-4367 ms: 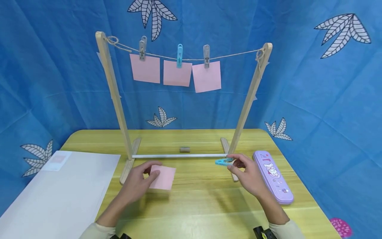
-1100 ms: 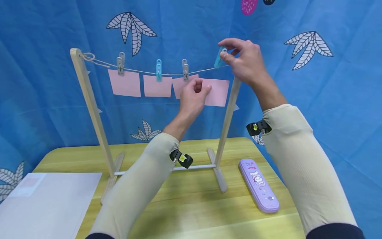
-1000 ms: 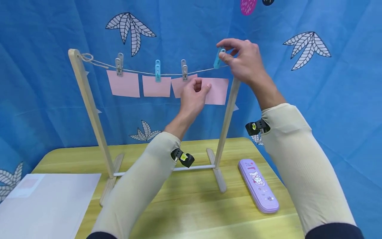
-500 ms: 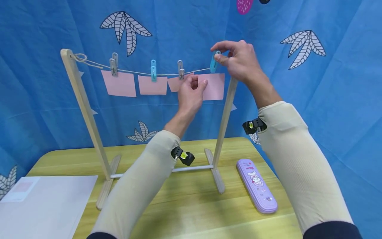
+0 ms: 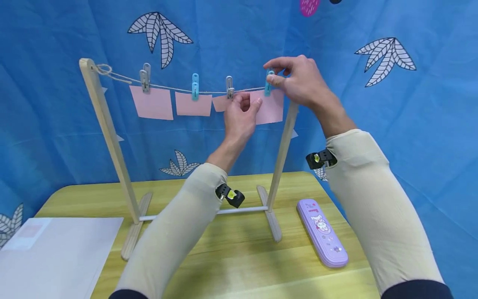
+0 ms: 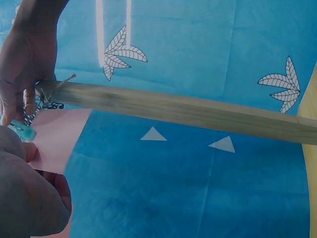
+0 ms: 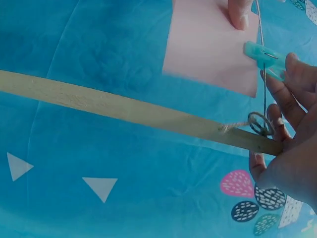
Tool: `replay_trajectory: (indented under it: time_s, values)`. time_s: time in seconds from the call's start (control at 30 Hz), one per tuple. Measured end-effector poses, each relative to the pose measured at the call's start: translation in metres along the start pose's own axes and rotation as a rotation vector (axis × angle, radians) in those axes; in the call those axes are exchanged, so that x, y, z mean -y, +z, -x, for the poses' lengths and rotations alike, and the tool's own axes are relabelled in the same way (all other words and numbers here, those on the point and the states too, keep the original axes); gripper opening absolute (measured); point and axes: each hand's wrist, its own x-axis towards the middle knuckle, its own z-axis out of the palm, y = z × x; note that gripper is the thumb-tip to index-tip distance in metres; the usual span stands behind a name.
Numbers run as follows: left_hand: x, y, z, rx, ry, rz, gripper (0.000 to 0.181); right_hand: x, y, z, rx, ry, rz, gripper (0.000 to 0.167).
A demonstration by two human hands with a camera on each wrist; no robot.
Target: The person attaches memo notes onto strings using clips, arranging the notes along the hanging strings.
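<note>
My left hand (image 5: 239,118) pinches the left edge of a square pink paper (image 5: 270,110) at the right part of the string. Between its thumb and fingers, my right hand (image 5: 304,81) squeezes a light-blue clothespin (image 5: 267,88). This clothespin's lower end overlaps the paper's top edge and crosses the string, as the right wrist view also shows for the clothespin (image 7: 257,51). Farther left, pink papers (image 5: 152,104) hang from a grey clothespin (image 5: 144,79), a blue clothespin (image 5: 195,88) and another grey clothespin (image 5: 229,88). My left hand partly hides the third paper.
The string runs between the left wooden post (image 5: 110,128) and the right wooden post (image 5: 282,158), joined low by a white rod (image 5: 242,210). A purple pencil case (image 5: 323,232) lies right on the table, white sheets (image 5: 63,253) left. Blue cloth (image 5: 224,37) hangs behind.
Both hands have risen from above the table to the string with the pink paper and blue clothespin. In the last half second, the clothespin has come down over the paper's top edge.
</note>
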Motion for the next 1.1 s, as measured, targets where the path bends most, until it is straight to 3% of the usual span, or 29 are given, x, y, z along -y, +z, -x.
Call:
replay_trajectory:
  time_s: [0.2,0.3,0.5,0.67,0.87,1.0,1.1]
  values:
    - [0.004,-0.004,0.002,0.005,0.035,0.011,0.031,-0.001,0.000,0.003,0.034,-0.017,-0.024,0.047]
    - [0.005,-0.009,0.005,0.007,0.062,-0.012,0.033,-0.001,0.002,0.005,0.011,-0.033,-0.031,0.048]
    - [0.010,-0.022,0.019,0.002,0.188,-0.118,0.038,-0.006,0.006,0.014,-0.159,-0.089,-0.049,0.049]
    - [0.015,-0.036,0.036,0.002,0.325,-0.201,0.041,-0.010,0.015,0.026,-0.335,-0.193,-0.039,0.049]
    - [0.021,-0.060,0.054,0.023,0.416,-0.263,0.042,-0.013,0.033,0.044,-0.504,-0.313,-0.050,0.047]
    - [0.026,-0.077,0.066,0.046,0.467,-0.310,0.042,-0.015,0.047,0.055,-0.549,-0.355,-0.055,0.048]
    - [0.030,-0.089,0.074,0.049,0.503,-0.351,0.042,-0.014,0.057,0.062,-0.535,-0.364,-0.049,0.050]
